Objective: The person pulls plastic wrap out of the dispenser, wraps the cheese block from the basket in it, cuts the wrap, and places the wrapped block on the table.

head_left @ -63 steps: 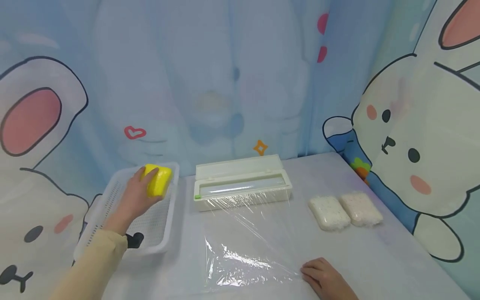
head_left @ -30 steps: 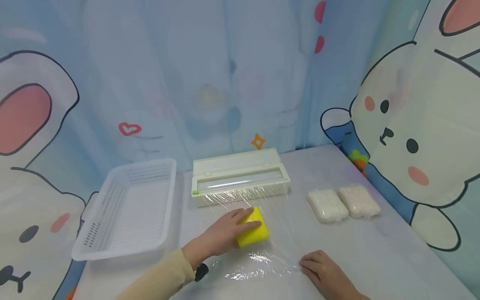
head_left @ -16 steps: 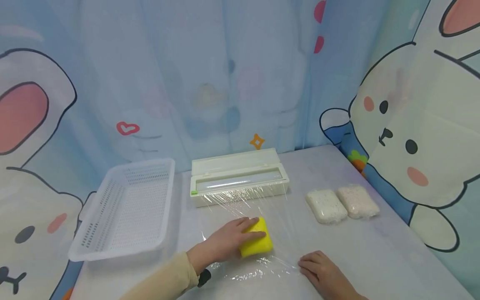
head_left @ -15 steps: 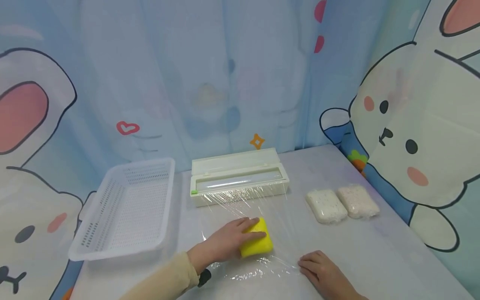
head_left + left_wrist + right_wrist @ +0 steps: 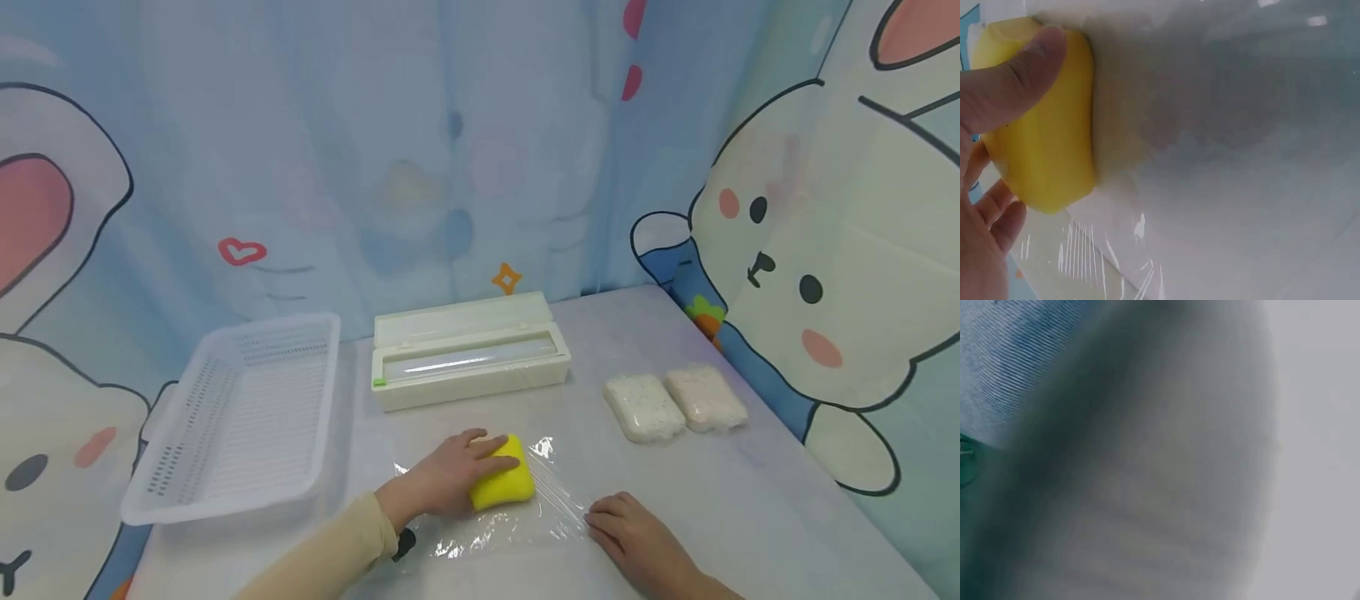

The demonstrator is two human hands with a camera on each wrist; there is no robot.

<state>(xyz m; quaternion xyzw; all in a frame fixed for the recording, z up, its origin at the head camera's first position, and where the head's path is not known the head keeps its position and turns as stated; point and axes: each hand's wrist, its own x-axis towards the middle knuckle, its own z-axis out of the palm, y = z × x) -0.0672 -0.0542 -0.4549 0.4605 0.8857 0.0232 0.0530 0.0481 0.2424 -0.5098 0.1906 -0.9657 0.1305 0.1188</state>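
Note:
My left hand (image 5: 446, 475) grips a smooth yellow block with rounded edges (image 5: 504, 477), thumb on one side and fingers on the other in the left wrist view. The block rests on a sheet of clear cling film (image 5: 468, 540) spread on the table. At the sheet's right corner, my right hand (image 5: 637, 533) pinches the film, and creases run from there toward the block. Behind them stands a cream cling film dispenser (image 5: 472, 379), its lid raised and its roll visible. The right wrist view is mostly a blur and hides the fingers.
A white perforated basket (image 5: 318, 433) stands at the left with nothing in it. Two film-wrapped blocks, one white (image 5: 643, 408) and one pale pink (image 5: 705, 398), lie side by side at the right. A printed curtain (image 5: 337, 167) borders the white table (image 5: 757, 517).
My left hand has carried the yellow block from over the basket onto the film. The film, earlier stretched from the dispenser, now lies separate from it. My right hand has stayed at its corner.

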